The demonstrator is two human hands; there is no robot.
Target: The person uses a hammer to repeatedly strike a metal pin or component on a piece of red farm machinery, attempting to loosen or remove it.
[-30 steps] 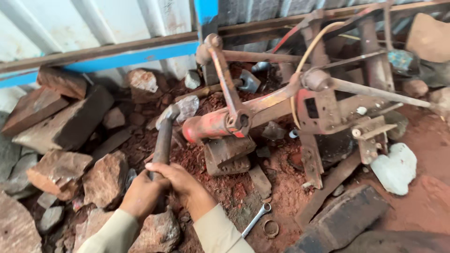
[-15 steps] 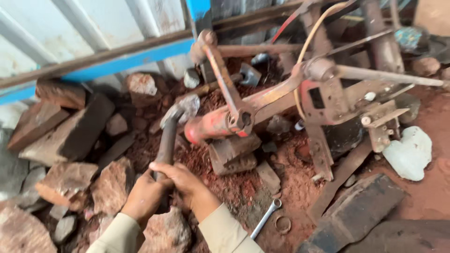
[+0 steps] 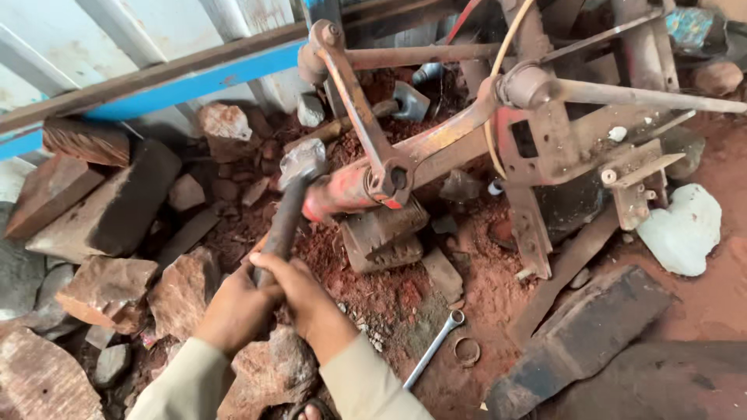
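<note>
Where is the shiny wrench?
In the head view, the wrench lies on the red dirt at bottom centre, right of the right hand, beside a small metal ring.

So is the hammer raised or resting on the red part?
Cannot tell for sure: both hands, left hand and right hand, grip the hammer, whose head sits at the red cylinder's end; contact unclear.

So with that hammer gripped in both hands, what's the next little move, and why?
Probably a short swing onto the end of the red cylinder. Both the left hand and the right hand grip the hammer handle, and its head sits just beside that end, apparently not yet touching.
</note>
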